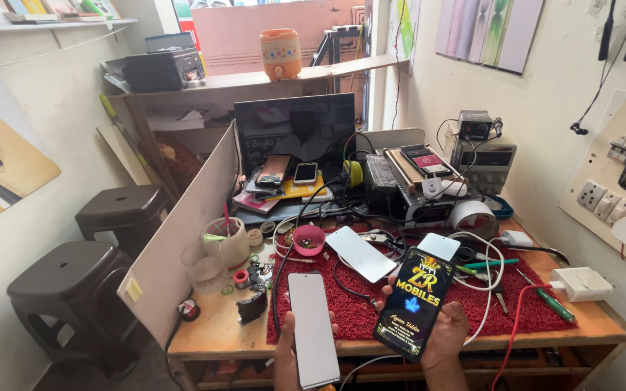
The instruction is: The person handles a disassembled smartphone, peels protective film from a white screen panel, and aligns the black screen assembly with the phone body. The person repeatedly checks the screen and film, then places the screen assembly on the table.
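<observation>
Over a cluttered wooden workbench (219, 334) with a red mat (429, 308), the left hand (288, 358) grips a pale phone (313, 329) while the right hand (445, 337) clasps a dark card (414, 303); stools (59, 297) stand left.

Probably a phone repair workshop: cluttered bench (219, 329), screwdrivers (545, 295), cables (483, 289).

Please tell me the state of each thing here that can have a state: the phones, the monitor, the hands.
Left hand: shut on grey phone, screen blank.
Right hand: shut on lit phone, screen on.
Monitor: dark, off.
Pink bowl: upright, open.
White plate: lying flat on red mat.
</observation>
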